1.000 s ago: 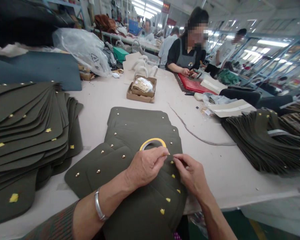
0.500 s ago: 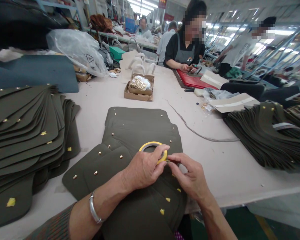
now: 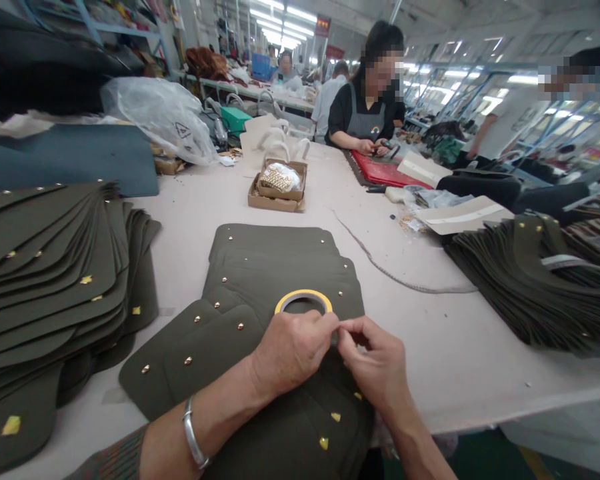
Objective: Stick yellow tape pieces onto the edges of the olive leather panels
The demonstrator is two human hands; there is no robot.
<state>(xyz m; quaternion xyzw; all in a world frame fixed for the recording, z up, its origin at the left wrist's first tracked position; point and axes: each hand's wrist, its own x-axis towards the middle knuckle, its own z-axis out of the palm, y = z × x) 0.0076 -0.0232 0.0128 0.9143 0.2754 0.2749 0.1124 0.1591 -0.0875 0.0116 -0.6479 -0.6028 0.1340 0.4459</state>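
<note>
My left hand [image 3: 293,350] is closed round the near side of a roll of yellow tape [image 3: 304,295]. The roll is tilted, with its grey inner ring showing above my knuckles. Against the left thumb, my right hand [image 3: 377,353] makes a pinch at the tape's loose end, which the fingers mostly hide. Below both hands lie overlapping dark olive bag panels [image 3: 275,257] with small gold studs. Bits of yellow tape [image 3: 335,417] stick to the panels nearest me.
A fanned stack of olive panels [image 3: 45,267] lies at left, another stack [image 3: 525,287] at right. Ahead are a cardboard box of gold studs [image 3: 279,187] and a thin cord [image 3: 380,257]. Across the table [image 3: 430,353], a co-worker [image 3: 365,117] handles a red piece [image 3: 385,170].
Both hands have closed in on each other, and my left thumb has come down off the roll's edge. The yellow strip visible between roll and right fingertips before is now hidden.
</note>
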